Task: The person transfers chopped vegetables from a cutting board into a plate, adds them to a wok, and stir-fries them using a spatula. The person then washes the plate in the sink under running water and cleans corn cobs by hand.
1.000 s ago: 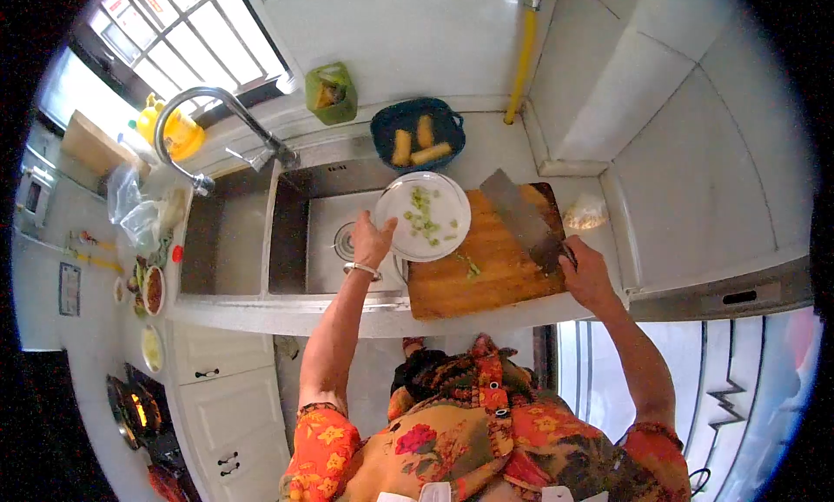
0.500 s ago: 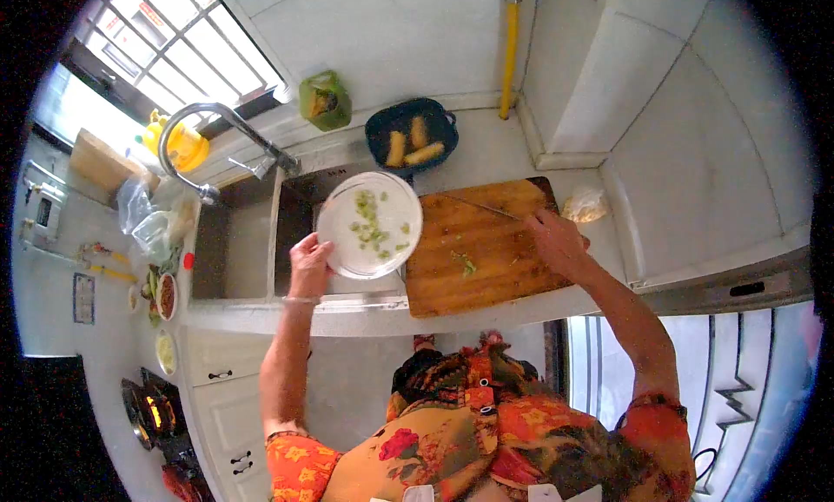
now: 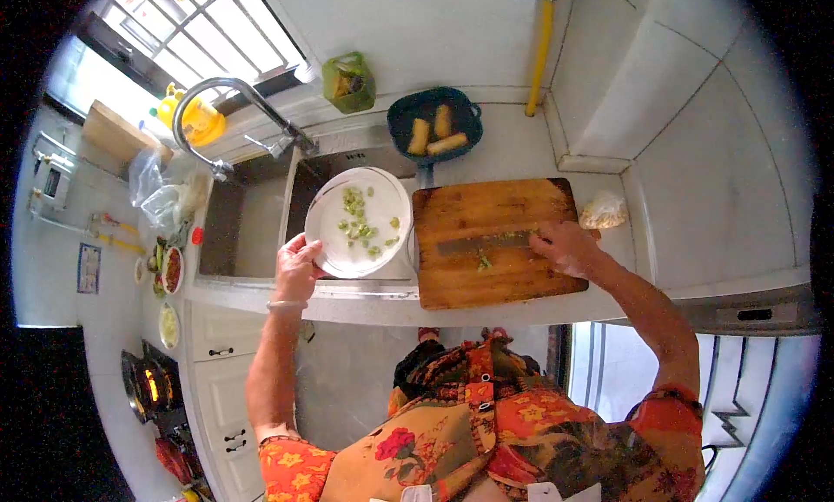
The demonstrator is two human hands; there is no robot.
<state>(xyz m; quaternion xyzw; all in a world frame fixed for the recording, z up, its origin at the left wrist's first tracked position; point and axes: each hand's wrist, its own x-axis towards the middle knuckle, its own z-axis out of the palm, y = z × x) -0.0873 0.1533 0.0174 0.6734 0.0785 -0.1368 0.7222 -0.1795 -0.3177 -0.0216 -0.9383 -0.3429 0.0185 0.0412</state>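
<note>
My left hand [image 3: 297, 266] grips the rim of a white plate [image 3: 326, 208], tilted over the sink. Chopped green pieces [image 3: 354, 220] are scattered on it. My right hand [image 3: 566, 248] is closed around the handle of a kitchen knife [image 3: 482, 243]. The wide blade lies flat, on or just above the wooden cutting board [image 3: 495, 289], pointing left. Small green bits [image 3: 484, 260] sit on the board near the blade, and a few more show along its upper edge. The knife handle is mostly hidden by my fingers.
Behind the board a dark square pan [image 3: 434, 102] holds several yellow-brown pieces. A steel sink [image 3: 248, 215] with a curved faucet [image 3: 234, 83] is on the left. A green bag [image 3: 349, 83] stands by the wall; a clear bag [image 3: 603, 211] sits right of the board. Small bowls [image 3: 173, 270] are at far left.
The knife blade has come down from an angled position and now lies level across the board. My left hand and the plate have shifted slightly left. The camera view has moved a little.
</note>
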